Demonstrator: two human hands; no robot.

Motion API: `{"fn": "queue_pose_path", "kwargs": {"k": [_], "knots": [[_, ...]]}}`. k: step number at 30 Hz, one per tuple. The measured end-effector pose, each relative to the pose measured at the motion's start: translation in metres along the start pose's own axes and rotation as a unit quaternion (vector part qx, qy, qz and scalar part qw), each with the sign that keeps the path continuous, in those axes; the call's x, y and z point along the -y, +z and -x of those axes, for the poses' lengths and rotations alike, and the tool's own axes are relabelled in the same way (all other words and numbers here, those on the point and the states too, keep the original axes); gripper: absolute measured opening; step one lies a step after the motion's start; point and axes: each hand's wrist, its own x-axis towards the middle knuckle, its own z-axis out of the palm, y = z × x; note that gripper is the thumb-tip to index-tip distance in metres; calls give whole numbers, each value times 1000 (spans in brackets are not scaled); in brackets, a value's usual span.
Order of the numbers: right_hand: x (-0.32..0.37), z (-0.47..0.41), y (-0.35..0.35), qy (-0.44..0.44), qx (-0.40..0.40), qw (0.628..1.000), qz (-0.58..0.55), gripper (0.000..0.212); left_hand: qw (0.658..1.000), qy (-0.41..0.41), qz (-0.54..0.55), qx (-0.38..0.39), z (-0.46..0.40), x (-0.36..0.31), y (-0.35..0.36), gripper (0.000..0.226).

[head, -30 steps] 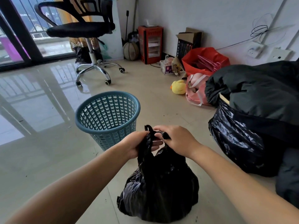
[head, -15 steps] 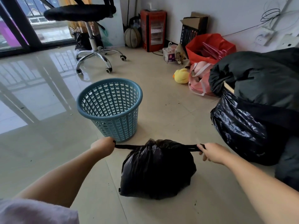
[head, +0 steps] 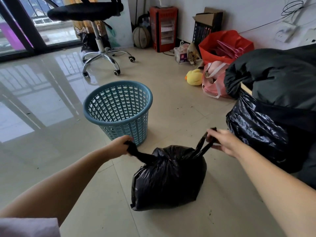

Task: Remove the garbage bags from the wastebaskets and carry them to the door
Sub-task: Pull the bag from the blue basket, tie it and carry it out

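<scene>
Glass door (head: 20, 26): far left, dark frame, its bars mirrored in the shiny floor (head: 51, 168).
Office chair (head: 95, 31): behind the wastebasket, near the window, black seat on a chrome wheeled base.
Back wall: a ball (head: 141, 37), a red cabinet (head: 163, 28) and a cardboard box (head: 207, 21) stand along it.
Wastebasket (head: 119, 110): blue, perforated, upright on the floor just beyond the left hand; no bag lines it, and the far wall shows through the holes.
Left hand (head: 120, 147): fist curled tight round the left handle of the garbage bag, which is pulled taut toward it.
Garbage bag (head: 168, 177): black, full, resting on the floor between the two forearms, in front of the wastebasket and apart from it; its neck is drawn closed where the handles meet.
Right hand (head: 224, 142): fingers curled, pinching the right handle loop, which rises steeply from the bag.
Yellow duck toy (head: 194, 77): on the floor beside a pink bag (head: 213, 82).
Red bag (head: 225, 45): open, with pink hangers inside.
Large black bag (head: 256, 130): at right, close to the right hand, with a dark bundle (head: 273, 74) on top.
Change: half a second ago the handles ran level, pulled straight out sideways; now both slope up from the bag, the right one more steeply. The bag stays on the same spot.
</scene>
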Motion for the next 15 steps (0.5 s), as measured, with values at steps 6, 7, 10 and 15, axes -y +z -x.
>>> {"fn": "queue_pose_path", "kwargs": {"k": [6,7,10,15], "knots": [[52,23,70,-47,210,974,-67,26,965,154,213,25,16,-96,19,19],[53,28,79,-50,267,962,-30,29,964,160,211,33,17,-104,23,19],[51,41,96,-89,348,929,85,21,977,171,123,-19,18,-113,30,12],[44,42,101,-136,294,931,170,20,982,170,76,-37,16,-113,26,5]]}}
